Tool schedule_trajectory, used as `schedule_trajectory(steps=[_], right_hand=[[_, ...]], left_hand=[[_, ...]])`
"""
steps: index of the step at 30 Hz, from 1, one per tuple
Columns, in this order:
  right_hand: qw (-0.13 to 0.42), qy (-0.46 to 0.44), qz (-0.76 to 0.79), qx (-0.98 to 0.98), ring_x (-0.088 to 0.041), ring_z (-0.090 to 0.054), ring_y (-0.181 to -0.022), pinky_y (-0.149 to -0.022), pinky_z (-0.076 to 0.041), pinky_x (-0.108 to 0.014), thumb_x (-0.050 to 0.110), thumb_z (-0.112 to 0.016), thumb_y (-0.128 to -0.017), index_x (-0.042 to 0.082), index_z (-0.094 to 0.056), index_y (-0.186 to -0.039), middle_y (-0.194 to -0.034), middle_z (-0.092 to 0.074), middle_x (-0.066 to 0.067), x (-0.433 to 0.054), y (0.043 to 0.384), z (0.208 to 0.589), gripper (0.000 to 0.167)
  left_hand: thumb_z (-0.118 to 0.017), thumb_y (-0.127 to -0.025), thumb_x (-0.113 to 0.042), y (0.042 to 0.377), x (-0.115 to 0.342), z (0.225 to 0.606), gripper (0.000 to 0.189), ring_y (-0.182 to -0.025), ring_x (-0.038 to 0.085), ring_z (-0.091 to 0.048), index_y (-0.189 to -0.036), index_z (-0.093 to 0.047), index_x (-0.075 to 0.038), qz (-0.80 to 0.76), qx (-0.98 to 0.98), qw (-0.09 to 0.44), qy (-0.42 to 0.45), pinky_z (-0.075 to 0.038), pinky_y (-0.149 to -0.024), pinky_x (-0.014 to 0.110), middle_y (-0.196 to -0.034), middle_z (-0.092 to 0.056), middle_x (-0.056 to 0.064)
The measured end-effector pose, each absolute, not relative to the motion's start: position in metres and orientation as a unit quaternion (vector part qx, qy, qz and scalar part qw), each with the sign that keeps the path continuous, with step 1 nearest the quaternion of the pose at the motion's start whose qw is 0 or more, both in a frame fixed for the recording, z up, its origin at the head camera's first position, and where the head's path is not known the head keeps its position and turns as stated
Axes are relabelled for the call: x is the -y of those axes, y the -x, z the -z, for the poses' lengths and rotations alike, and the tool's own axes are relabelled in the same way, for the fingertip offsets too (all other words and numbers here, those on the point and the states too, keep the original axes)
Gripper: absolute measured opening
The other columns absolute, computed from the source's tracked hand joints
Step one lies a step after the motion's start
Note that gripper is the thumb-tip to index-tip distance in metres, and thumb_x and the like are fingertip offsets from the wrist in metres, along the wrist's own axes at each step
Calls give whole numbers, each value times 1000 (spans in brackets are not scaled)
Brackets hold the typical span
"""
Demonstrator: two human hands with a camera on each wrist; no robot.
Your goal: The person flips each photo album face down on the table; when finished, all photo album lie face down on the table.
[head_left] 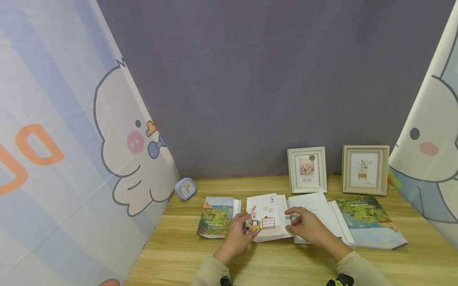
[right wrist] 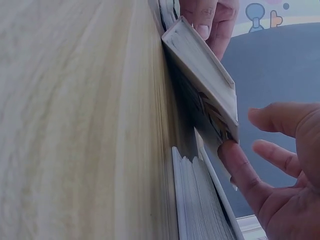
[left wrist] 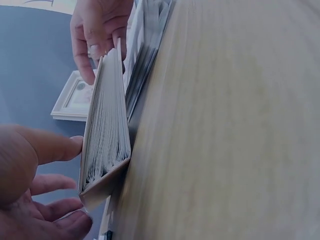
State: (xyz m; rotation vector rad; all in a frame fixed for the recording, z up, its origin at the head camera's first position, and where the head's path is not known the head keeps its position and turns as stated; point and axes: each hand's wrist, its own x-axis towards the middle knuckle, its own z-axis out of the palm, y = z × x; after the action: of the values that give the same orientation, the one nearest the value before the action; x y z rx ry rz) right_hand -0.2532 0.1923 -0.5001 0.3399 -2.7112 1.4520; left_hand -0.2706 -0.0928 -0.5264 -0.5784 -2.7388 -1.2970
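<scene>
A white photo album (head_left: 262, 218) with a drawn room scene on its cover lies between the two hands. At its left, spine side, the left hand (head_left: 237, 234) grips it, thumb on the cover. In the left wrist view, the fingers of the left hand (left wrist: 37, 195) curl about the spine end. The right hand (head_left: 307, 226) is at the opposite edge; in the right wrist view one finger (right wrist: 240, 165) touches the tilted album's underside, while the thumb stands off the cover. Beneath that raised edge lies a second white album (head_left: 316, 210).
A painted-cover photo album (head_left: 216, 216) lies to the left, another painted album (head_left: 372, 222) to the right. Behind stand a white picture frame (head_left: 291, 171), a beige picture frame (head_left: 346, 171) and a blue clock (head_left: 185, 188). Fabric walls (head_left: 250, 99) enclose the wooden table (head_left: 272, 264).
</scene>
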Motion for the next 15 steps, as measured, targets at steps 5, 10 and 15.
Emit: schedule_trajectory(steps=[5,10,15], right_hand=[[20,-102,-487,867,-17,-66,-80,-58,-54,-30,8,-80,-90,5,-69,-125,-96,-70,-7,-193,255,498,36],[40,-97,-517,849,-16,-68,-81,-57,-52,-30,4,-76,-92,6,-69,-125,-101,-72,-9,-195,258,497,33],[52,-117,-562,817,-20,-73,-89,-65,-57,-30,-3,-75,-90,1,-66,-129,-120,-70,-17,-197,260,497,40]], left_hand=[[-81,-93,-26,270,91,525,60,-141,44,-45,-143,-61,0,414,886,26,206,-41,-114,59,-153,-50,20],[-81,-92,-40,270,89,525,77,-141,44,-45,-150,-53,1,419,885,4,200,-38,-116,59,-155,-48,23],[-82,-91,-42,270,86,525,77,-141,40,-47,-150,-54,-1,424,880,-9,215,-40,-115,56,-155,-49,20]])
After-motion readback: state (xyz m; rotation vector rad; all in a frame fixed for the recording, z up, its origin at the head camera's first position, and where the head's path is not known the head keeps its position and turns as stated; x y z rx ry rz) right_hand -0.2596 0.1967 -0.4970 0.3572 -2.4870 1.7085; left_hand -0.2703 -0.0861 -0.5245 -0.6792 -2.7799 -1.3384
